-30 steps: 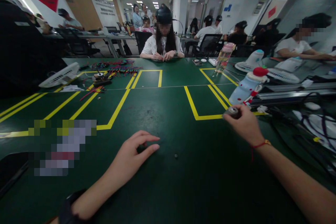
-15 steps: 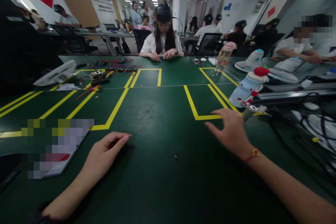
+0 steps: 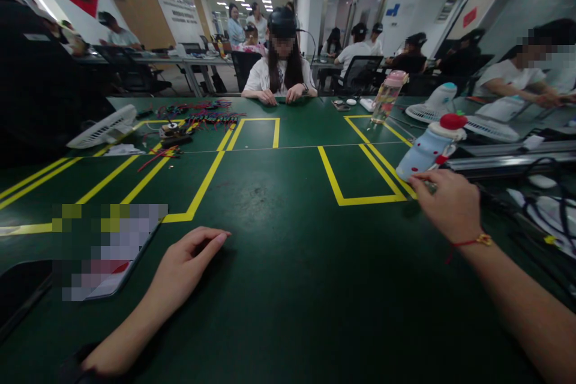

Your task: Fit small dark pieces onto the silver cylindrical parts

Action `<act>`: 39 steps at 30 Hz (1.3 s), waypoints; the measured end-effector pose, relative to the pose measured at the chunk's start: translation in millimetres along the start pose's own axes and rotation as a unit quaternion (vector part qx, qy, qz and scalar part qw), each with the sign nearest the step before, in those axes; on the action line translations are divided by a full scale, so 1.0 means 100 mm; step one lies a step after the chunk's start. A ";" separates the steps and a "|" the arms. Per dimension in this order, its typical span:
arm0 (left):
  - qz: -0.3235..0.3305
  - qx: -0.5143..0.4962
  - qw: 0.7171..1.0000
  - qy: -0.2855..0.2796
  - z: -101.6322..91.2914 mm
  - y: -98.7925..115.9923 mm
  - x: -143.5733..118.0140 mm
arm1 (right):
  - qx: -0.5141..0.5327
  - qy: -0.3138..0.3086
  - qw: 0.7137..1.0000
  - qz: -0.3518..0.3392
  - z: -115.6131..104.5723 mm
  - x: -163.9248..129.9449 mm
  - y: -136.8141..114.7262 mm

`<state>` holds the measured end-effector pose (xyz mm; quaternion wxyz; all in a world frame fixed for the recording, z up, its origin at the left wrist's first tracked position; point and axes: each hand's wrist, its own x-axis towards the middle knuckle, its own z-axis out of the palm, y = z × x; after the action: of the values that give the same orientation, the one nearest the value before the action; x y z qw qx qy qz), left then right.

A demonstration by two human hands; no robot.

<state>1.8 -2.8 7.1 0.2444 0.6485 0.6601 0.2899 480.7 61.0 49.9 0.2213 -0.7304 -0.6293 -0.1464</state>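
my right hand (image 3: 450, 204) has moved right, fingers curled beside the blue bottle (image 3: 427, 149), possibly pinching a small part. left hand (image 3: 186, 264) stays flat, loosely open, on the tabletop (image 3: 288, 288).

1. My left hand (image 3: 182, 264) is bare. It has no ring and no glove.
2. My left arm is bare too. Low on it, near the bottom edge, I wear something dark, like a band or a sleeve end. It is too dim to tell which.
3. My right hand (image 3: 450, 203) is bare as well.
4. On my right wrist I wear a thin red string (image 3: 468, 243). It has a small gold bead on it.
5. My right arm has no sleeve.
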 end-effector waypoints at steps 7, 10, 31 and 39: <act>-0.001 0.007 1.000 -0.001 0.01 -0.01 0.01 | -0.033 -0.047 0.988 0.145 0.04 0.19 0.83; 0.001 0.010 1.000 0.000 0.01 -0.02 0.01 | -0.021 -0.052 0.986 0.155 0.07 0.20 0.86; -0.005 -0.006 1.000 -0.016 0.00 0.00 -0.01 | 0.096 -0.040 0.977 0.184 0.14 0.18 0.78; -0.010 -0.008 1.000 -0.023 0.01 -0.01 0.00 | 0.131 -0.018 0.968 0.212 0.19 0.20 0.85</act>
<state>2.3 -3.0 5.5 0.2676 0.6465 0.6583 0.2778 566.5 78.7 31.9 0.3294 -0.8144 -0.4777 0.0004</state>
